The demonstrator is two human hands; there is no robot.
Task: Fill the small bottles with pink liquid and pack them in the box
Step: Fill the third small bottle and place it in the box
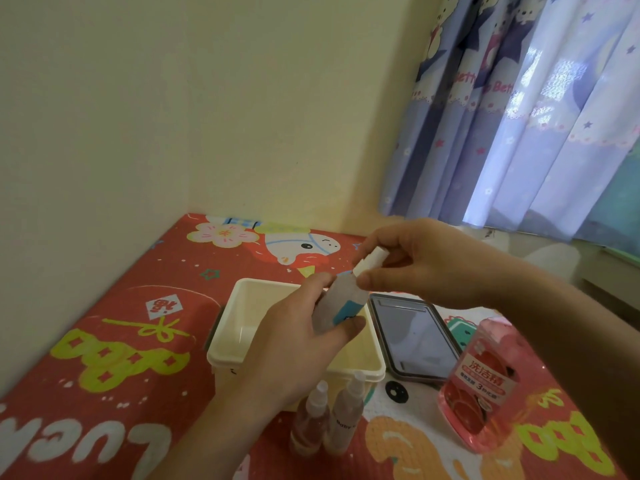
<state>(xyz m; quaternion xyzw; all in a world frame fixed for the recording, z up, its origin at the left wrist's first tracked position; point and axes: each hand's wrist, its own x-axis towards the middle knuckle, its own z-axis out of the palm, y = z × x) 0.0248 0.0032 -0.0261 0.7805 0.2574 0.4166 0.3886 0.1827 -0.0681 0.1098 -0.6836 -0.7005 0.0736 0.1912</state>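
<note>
- A red cartoon-print mat [114, 341] covers the tabletop in a cream-walled corner.
- Two small spray bottles [327, 419] stand below the left hand [294, 348]; one reads "Baby".
- The pink detergent bottle [479, 386], labelled "洗洁精", stands below the right hand [422, 265].
- The left hand grips a small bottle [337, 303] over the cream box [242, 327]; the right pinches its white cap [369, 259].

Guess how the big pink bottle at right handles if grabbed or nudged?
The pink bottle looks mostly full of liquid, so probably heavy for its size. Its clear, glossy wall may be slippery and could flex under a tight grip. It stands upright on a soft-looking mat, so a high push might tip it.
</note>
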